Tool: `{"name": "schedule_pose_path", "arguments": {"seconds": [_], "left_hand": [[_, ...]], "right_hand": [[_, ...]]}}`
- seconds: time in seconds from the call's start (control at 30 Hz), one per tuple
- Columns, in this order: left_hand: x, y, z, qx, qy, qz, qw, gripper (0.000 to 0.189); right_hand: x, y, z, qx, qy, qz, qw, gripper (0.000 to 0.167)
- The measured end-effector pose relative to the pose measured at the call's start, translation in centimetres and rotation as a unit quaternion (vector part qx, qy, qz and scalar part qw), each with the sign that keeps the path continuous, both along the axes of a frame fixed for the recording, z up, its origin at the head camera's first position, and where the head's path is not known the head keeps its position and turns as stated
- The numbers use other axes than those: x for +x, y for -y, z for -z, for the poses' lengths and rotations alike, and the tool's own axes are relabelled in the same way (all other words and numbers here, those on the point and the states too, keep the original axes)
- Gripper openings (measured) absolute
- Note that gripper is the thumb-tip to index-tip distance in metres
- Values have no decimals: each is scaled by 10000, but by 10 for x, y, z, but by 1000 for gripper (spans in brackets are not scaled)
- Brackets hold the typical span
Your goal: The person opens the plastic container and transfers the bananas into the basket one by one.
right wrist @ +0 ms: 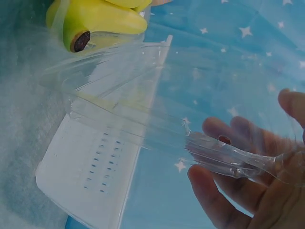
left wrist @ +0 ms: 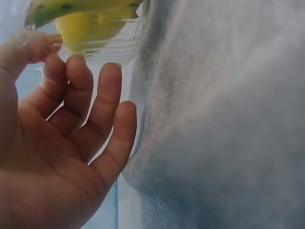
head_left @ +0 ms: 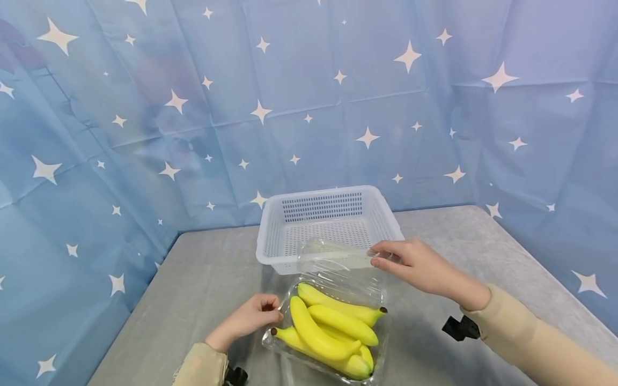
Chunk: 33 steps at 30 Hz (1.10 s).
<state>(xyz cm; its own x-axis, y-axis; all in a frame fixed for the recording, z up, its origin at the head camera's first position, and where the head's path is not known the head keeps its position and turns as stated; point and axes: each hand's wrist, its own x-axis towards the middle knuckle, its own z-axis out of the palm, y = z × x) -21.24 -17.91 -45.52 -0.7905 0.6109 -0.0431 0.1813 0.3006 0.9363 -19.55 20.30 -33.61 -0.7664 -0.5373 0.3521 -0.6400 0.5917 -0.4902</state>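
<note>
A clear plastic clamshell box (head_left: 285,351) lies on the table with several yellow bananas (head_left: 324,333) in its base. Its hinged lid (head_left: 340,264) stands raised at the far side, overlapping the basket's front in the head view. At the box's left rim, my left hand (head_left: 252,316) pinches the edge between thumb and forefinger; the other fingers are loosely bent in the left wrist view. My right hand (head_left: 419,265) holds the lid's right corner, thumb on one side and fingers on the other. Through the clear lid (right wrist: 124,114), those fingers show in the right wrist view.
Behind the box stands a white perforated plastic basket (head_left: 263,244), with no contents visible. The grey table (head_left: 207,279) reaches back to a blue curtain (head_left: 309,150) with white stars, which also hangs along both sides.
</note>
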Motion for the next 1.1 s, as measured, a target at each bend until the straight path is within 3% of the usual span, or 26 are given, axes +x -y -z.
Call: {"name": "schedule_pose_path", "arguments": {"seconds": [0.2, 0.53, 1.1], "left_hand": [[-3, -1, -3, -15, -121, -67, 9999, 26], [-9, -2, -6, -240, -461, -112, 9986, 22], [-20, 1, -6, -328, -561, -160, 9978, 18]], "right_hand": [[4, -1, 1, -2, -46, 49, 10000, 21], [12, -5, 1, -30, 246, 228, 9994, 23], [24, -8, 3, -302, 534, 85, 9981, 20]]}}
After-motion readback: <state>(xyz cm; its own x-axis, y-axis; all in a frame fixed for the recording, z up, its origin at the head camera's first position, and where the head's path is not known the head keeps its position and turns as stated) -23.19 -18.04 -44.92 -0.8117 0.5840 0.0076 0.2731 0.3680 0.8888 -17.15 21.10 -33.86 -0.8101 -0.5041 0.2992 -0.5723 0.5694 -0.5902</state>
